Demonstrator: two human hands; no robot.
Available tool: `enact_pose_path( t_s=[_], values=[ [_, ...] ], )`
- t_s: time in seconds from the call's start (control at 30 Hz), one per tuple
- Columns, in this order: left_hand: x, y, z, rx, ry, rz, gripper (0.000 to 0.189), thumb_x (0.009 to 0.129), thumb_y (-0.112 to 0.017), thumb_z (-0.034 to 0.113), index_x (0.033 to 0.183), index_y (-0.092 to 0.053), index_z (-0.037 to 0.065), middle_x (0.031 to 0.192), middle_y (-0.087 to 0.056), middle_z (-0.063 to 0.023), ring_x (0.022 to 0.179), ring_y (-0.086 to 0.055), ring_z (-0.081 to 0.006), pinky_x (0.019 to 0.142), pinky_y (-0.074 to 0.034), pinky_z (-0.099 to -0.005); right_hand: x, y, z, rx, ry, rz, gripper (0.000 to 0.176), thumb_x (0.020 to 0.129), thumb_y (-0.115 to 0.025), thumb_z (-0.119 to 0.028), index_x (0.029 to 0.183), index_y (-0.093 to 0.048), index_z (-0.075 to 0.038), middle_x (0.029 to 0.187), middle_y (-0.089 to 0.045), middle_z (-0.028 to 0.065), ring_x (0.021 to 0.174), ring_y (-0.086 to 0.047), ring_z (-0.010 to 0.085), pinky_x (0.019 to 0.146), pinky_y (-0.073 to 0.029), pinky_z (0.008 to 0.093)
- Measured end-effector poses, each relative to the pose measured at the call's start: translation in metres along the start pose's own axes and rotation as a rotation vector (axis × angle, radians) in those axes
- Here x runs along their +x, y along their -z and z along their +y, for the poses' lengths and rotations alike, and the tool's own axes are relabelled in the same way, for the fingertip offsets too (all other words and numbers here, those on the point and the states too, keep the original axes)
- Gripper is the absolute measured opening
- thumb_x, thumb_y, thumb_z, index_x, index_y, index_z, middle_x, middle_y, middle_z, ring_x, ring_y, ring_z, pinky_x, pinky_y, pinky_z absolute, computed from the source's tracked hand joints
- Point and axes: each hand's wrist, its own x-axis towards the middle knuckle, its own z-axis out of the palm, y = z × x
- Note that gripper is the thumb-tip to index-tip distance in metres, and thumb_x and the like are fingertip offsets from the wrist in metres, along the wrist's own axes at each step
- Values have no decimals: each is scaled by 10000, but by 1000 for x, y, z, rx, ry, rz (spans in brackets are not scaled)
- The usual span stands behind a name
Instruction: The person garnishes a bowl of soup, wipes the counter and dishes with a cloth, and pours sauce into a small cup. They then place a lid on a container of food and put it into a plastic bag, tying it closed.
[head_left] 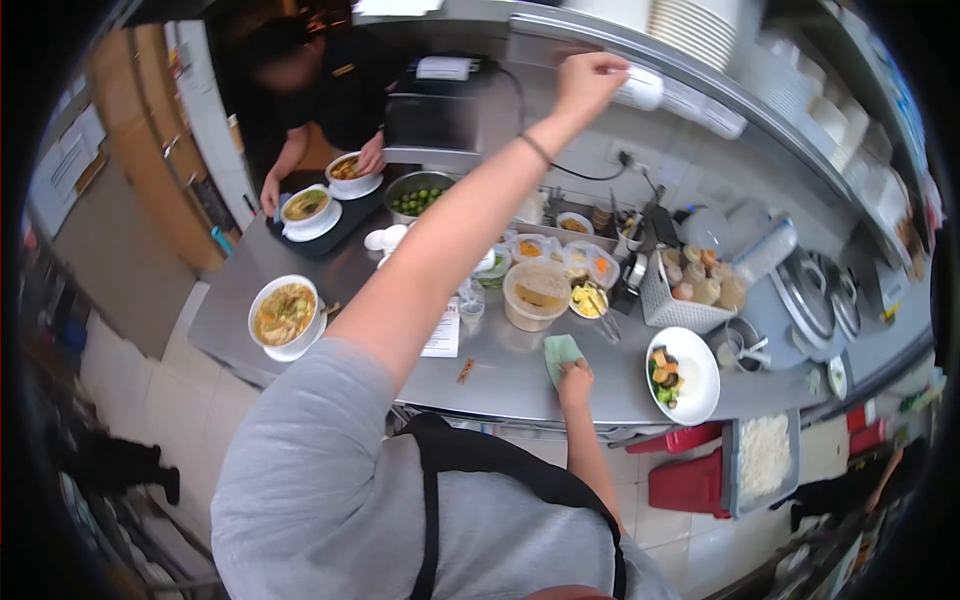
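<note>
My left arm stretches up across the view, and my left hand [588, 88] is at the rail of the shelf above the counter. Its fingers are pinched at the edge of a white paper slip [640, 90] hanging there. Low at the counter's front edge, my right hand [575, 382] grips a pale green cloth [562, 356] that lies against the steel top. To the right of the cloth stands a white bowl [697, 372] with vegetables along one side. A wooden clothespin [466, 371] and a printed sheet [442, 332] lie to the left.
A tub [535, 312], a basket of bottles [690, 313] and pot lids [803, 300] line the counter. One soup bowl [284, 312] sits at left. Across from me, a person [330, 90] handles a black tray [338, 238] with two soup bowls. A rice bin [740, 500] stands below right.
</note>
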Motion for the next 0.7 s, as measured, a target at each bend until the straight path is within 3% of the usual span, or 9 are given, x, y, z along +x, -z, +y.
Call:
enact_pose_path(
  t_s=[0.13,0.23,0.27,0.33,0.47,0.53,0.7],
  values=[
    [12,22,-7,52,-12,102,101,651,-606,67,712,-686,77,704,-636,-125,657,-623,-213,638,-480,-282,0,-3,0,23,-37,-15,144,641,-591,-53,759,-665,-89,790,-568,123,707,-564,322,650,-457,397],
    [13,62,-12,107,72,97,158,707,-595,62,842,-673,33,781,-657,-93,727,-615,-134,654,-476,-247,-1,1,0,22,25,41,148,640,-588,-50,763,-665,-82,782,-566,126,690,-562,324,646,-455,400],
    [19,68,-27,-41,59,170,101,682,-601,49,744,-681,38,701,-648,-113,619,-625,-153,586,-481,-239,-1,1,0,25,18,44,148,640,-588,-50,763,-665,-82,782,-566,126,690,-562,324,646,-455,400],
    [18,80,-15,12,52,174,107,690,-605,42,765,-682,38,691,-651,-96,609,-612,-121,588,-476,-223,0,1,0,17,19,7,140,644,-578,-44,754,-659,-72,777,-563,132,681,-562,322,643,-455,401],
    [14,74,-13,-46,88,70,134,707,-605,31,826,-662,8,732,-649,-84,656,-598,-110,619,-470,-217,5,9,-6,40,7,1,125,648,-567,-38,738,-650,-60,769,-560,138,674,-562,325,637,-455,404],
    [6,81,-12,-364,196,13,188,741,-592,43,918,-607,-16,812,-625,-72,726,-563,-109,653,-431,-215,8,9,-6,37,7,17,113,654,-561,-35,726,-644,-60,763,-557,144,667,-563,327,634,-457,404],
    [-12,85,-5,-237,264,-85,195,735,-628,93,909,-590,12,834,-634,-49,729,-555,-85,616,-401,-218,6,8,-6,32,-21,20,110,667,-553,-39,726,-643,-63,774,-556,142,663,-563,330,633,-459,408]
  ],
)
